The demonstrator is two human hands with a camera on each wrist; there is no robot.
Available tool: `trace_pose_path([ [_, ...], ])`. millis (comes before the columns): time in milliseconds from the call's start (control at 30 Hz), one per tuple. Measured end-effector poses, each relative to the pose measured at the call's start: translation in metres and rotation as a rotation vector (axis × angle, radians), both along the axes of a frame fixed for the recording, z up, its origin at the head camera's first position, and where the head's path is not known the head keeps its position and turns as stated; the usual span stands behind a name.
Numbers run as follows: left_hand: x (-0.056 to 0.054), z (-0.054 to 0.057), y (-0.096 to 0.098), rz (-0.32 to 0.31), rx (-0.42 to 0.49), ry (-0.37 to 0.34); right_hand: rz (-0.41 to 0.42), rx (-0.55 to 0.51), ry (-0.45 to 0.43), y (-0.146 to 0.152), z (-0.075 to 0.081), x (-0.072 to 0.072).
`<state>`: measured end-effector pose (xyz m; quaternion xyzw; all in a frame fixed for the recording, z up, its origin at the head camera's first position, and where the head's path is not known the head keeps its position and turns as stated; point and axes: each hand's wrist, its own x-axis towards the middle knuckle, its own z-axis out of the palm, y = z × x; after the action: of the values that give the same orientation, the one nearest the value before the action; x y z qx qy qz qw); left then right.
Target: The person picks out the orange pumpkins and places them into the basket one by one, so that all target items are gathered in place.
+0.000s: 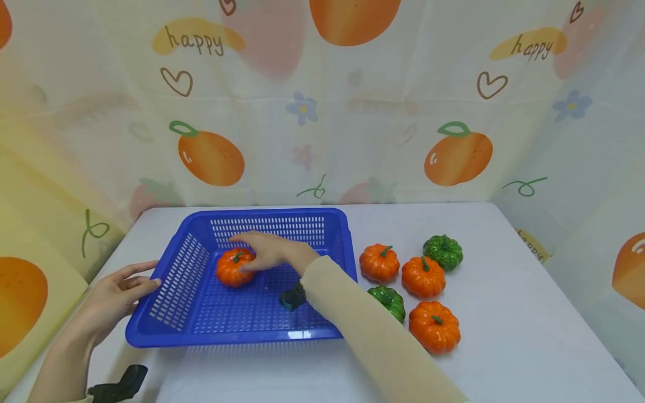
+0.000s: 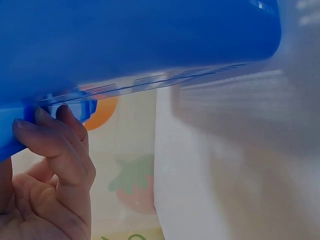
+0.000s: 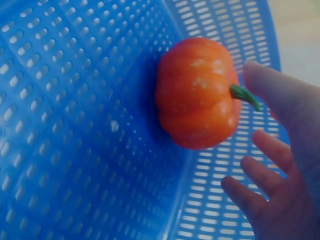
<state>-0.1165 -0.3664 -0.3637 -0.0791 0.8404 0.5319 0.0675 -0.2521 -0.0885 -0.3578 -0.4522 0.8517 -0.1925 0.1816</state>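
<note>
The left hand (image 1: 113, 294) grips the blue basket (image 1: 242, 339) by its left rim (image 1: 170, 256), seemingly to steady it, while the right hand (image 1: 267, 250), fingers spread and gripping nothing, hangs beside the orange pumpkin (image 1: 230, 274) in the basket's left half, the pumpkin's roundness likely explaining that pose.

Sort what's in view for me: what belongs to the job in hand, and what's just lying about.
In the job:
- blue basket, rim gripped by the left hand
- orange pumpkin inside, right hand at it

Lying about, untouched, though perhaps part of it too:
- three other orange pumpkins
- two green pumpkins
</note>
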Motion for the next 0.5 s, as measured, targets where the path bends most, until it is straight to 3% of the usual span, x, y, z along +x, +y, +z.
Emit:
trace_pose_path([
  [267, 0.001, -0.001, 0.0, 0.0, 0.008, 0.008, 0.023, -0.011, 0.077, 0.01, 0.014, 0.001],
  [500, 0.001, 0.0, 0.001, 0.01, -0.037, 0.007, 0.012, -0.03, 0.12, 0.024, 0.029, 0.0],
])
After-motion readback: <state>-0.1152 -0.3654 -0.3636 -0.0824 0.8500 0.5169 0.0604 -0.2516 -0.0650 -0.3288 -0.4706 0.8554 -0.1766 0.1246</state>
